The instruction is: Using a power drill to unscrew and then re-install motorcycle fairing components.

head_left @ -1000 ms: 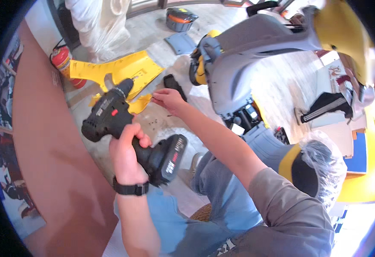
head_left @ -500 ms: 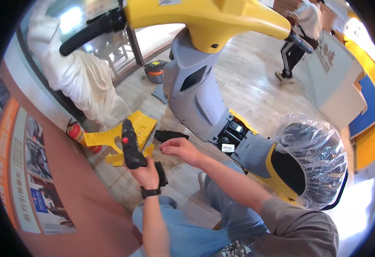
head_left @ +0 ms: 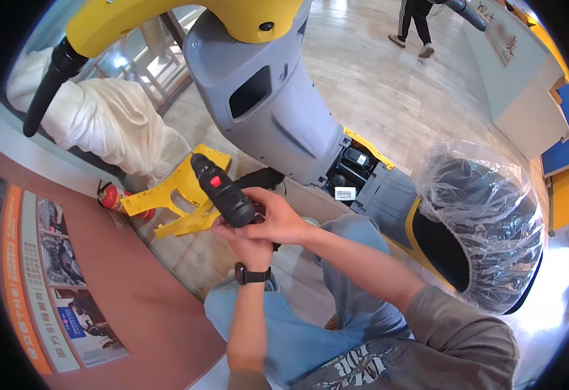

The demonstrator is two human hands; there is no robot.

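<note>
A black cordless drill (head_left: 231, 200) with a red button on its body points away from me, held over the floor. My left hand (head_left: 245, 246) is closed round its handle from below. Against the rear of the drill lies my right hand (head_left: 276, 218), its fingers closed about the handle side and partly hidden. Just beyond the drill, yellow plastic body panels (head_left: 161, 194) rest on the floor. A black elongated item (head_left: 265, 177) is behind my right hand. The yellow and grey scooter (head_left: 284, 117) stands in front of me, with an uncovered compartment (head_left: 356, 166) low in its middle.
Plastic film wraps the scooter seat (head_left: 486, 227) at right. A red fire extinguisher (head_left: 110, 196) stands at left by a white draped cloth (head_left: 125, 123) and a printed wall panel (head_left: 70, 286). A person (head_left: 415, 26) is on the far floor near a counter (head_left: 525, 97).
My right hand has come left onto the drill, which has tilted and shifted right with my left hand. My view has moved nearer to the scooter. The far person has moved left.
</note>
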